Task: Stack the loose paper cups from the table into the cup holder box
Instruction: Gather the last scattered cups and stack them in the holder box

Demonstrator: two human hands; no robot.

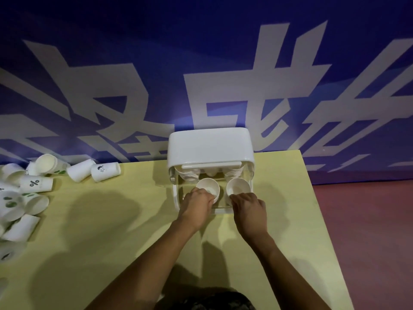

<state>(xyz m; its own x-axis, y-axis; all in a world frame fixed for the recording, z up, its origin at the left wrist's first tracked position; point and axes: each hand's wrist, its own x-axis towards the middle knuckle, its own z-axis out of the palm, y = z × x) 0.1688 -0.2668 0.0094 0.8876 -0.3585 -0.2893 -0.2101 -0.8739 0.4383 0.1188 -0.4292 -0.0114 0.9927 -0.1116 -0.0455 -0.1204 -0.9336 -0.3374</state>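
Note:
The cup holder box [211,146], white on top with clear walls, stands at the table's far edge with its front open. Two white paper cups stand upright in its open front. My left hand [196,205] grips the left cup [209,186] from the near side. My right hand [249,210] grips the right cup [238,186] the same way. More stacked cups [188,174] show dimly deeper inside the box. Several loose paper cups [29,186], some printed with green or black marks, lie in a heap at the table's far left.
The yellow table [111,220] ends at the blue banner wall [201,63] behind the box. Its right edge runs diagonally beside a red floor [368,231]. Two tipped cups [93,170] lie between the heap and the box.

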